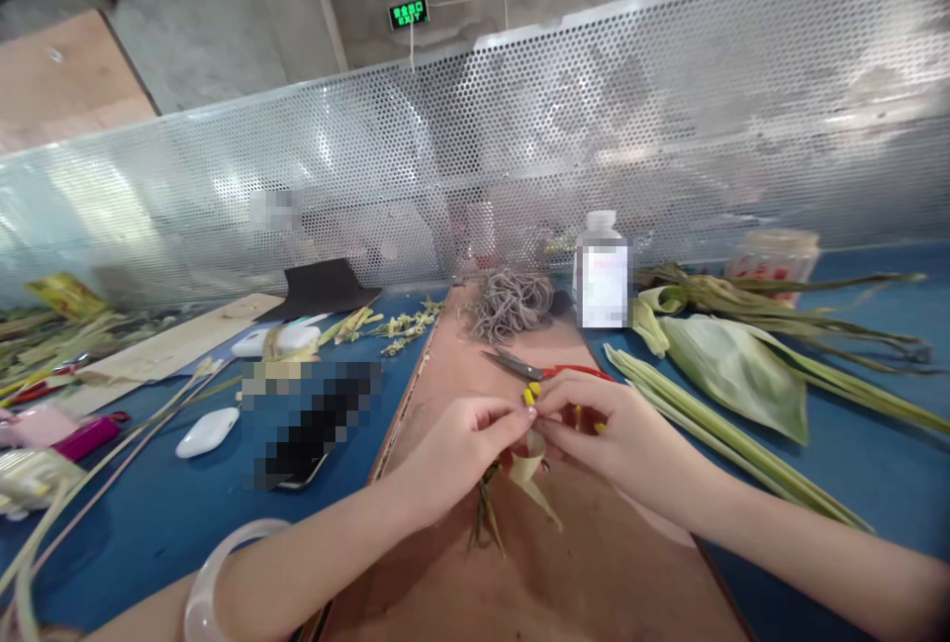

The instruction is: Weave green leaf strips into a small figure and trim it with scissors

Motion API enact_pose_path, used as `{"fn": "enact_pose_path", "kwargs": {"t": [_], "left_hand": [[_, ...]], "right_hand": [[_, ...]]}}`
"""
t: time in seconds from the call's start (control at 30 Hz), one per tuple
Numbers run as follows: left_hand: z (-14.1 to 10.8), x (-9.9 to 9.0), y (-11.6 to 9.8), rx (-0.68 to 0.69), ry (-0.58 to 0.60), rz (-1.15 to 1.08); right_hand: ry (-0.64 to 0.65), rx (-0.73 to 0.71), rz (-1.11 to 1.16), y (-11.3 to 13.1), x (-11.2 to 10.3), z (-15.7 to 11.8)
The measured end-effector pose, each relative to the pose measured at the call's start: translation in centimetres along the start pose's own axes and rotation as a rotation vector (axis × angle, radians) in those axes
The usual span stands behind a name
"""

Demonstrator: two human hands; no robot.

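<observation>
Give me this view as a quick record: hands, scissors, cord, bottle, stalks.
Left hand: pinching a pale leaf piece
Right hand: pinching it too, fingertips beside the left's
Scissors: red-handled, on brown board, beyond the hands
Cord: grey heap, board's far end
Bottle: upright, right of cord, label blurred
Stalks: green, on blue table, right of board

A rounded white case lies on the blue table, an exit sign glowing beyond.

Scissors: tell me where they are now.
In the head view, the red-handled scissors lie right of centre on the board, between the grey cord and the right hand.
</observation>
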State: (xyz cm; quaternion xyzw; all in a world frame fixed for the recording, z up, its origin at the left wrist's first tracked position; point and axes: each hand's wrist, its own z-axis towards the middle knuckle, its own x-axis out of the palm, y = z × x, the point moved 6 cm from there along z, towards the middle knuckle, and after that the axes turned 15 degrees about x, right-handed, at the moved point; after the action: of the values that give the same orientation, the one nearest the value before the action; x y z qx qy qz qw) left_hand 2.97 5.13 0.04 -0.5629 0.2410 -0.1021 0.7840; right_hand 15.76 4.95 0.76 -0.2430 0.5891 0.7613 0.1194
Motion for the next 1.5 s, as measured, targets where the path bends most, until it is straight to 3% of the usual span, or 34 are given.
{"fn": "enact_pose_path", "kwargs": {"t": [0.4, 0.63, 0.77, 1.07, 1.5], "left_hand": [[0.0, -0.4, 0.5, -0.015, -0.01, -0.013], [0.1, -0.1, 0.1, 0.009, -0.006, -0.058], [0.0, 0.0, 0.3, -0.002, 0.01, -0.061], [0.0, -0.5, 0.8, -0.01, 0.007, 0.055], [0.1, -0.4, 0.4, -0.022, -0.005, 0.017]], "right_hand": [[-0.081, -0.014, -0.001, 0.1, -0.1, -0.2], [-0.151, -0.189, -0.053, 0.9, -0.1, -0.6], [-0.112, -0.146, -0.037, 0.7, 0.2, -0.6], [-0.027, 0.101, 0.076, -0.5, 0.4, -0.2], [-0.047, 0.037, 0.051, -0.6, 0.4, -0.3]]}}
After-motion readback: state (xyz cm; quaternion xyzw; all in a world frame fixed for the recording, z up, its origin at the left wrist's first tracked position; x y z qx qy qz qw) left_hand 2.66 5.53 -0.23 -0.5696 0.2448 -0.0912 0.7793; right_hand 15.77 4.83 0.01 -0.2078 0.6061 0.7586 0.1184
